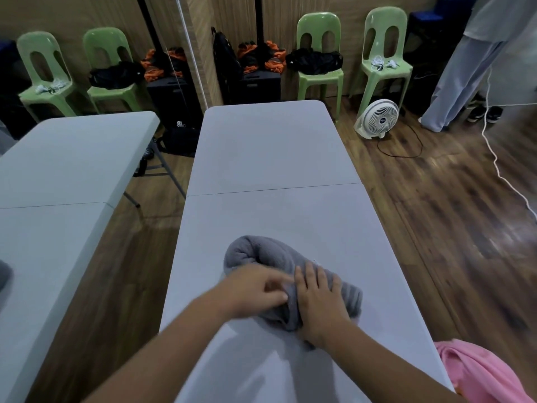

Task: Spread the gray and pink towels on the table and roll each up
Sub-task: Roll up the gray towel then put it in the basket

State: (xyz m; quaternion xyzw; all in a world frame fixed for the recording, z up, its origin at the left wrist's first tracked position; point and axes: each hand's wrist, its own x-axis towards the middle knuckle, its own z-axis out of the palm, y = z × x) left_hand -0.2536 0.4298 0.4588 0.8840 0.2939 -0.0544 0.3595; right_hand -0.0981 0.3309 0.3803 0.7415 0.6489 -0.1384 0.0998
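A gray towel (261,254) lies rolled into a thick roll on the near part of the white table (270,146), slanting from far left to near right. My left hand (255,289) rests on the roll's near side with fingers curled against the cloth; it is blurred. My right hand (318,301) lies flat on top of the roll's right half, fingers spread and pressing down. A pink towel (476,373) sits crumpled at the table's near right corner, hanging over the edge.
A second white table (66,158) stands to the left across a gap of wooden floor. Green chairs (319,53) line the far wall. A white fan (377,117) and a person's legs (456,82) are at the far right, with a white cord (505,178) on the floor.
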